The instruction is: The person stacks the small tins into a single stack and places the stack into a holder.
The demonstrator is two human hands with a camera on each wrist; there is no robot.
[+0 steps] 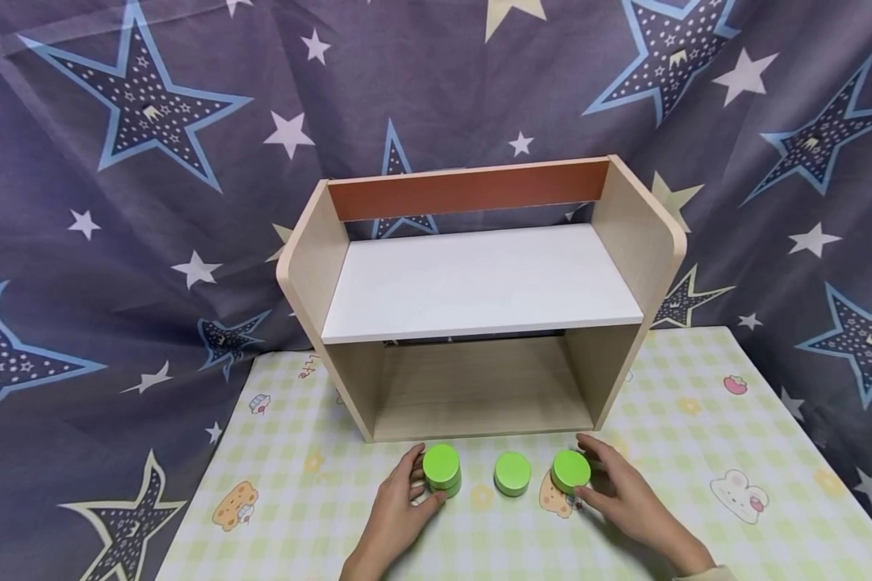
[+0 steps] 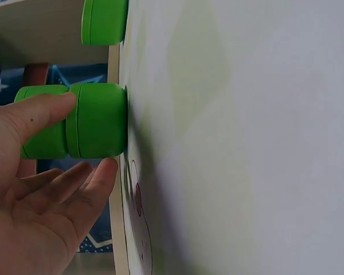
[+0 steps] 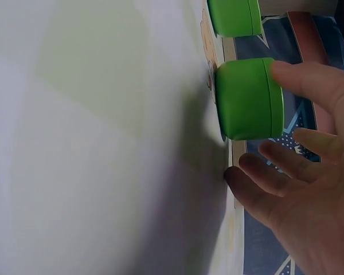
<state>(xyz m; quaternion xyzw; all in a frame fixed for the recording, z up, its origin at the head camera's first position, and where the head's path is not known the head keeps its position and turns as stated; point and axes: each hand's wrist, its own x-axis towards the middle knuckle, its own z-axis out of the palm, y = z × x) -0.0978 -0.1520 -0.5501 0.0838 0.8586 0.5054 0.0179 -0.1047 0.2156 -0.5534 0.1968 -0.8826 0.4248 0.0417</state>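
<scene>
Right beside your left hand (image 1: 398, 508), just inward of its fingers, stands the stack (image 1: 442, 466) of two round green containers, its long axis upright. Your left thumb touches it on the near side and the fingers curve along the outer side, so the stack sits between them; whether they truly grip it, you cannot tell from these views.

Your right hand (image 1: 625, 494) is spread wide: the thumb touches the near edge of the right container (image 1: 571, 470), while the other fingers stand apart from it, on the outer side. That container is single and squat, upright on the tablecloth (image 1: 690, 516), just inward of your right hand.

Between your two hands, touched by neither, sits the middle container (image 1: 512, 472), also single. It lies nearer the right container than the stack, so those two leave you only a narrow gap.

Just beyond your fingertips runs the front edge of the shelf unit (image 1: 647, 234), with its white shelf (image 1: 480, 278) raised further out; that front edge limits forward reach. Past it hangs the starry backdrop (image 1: 770, 194).
</scene>
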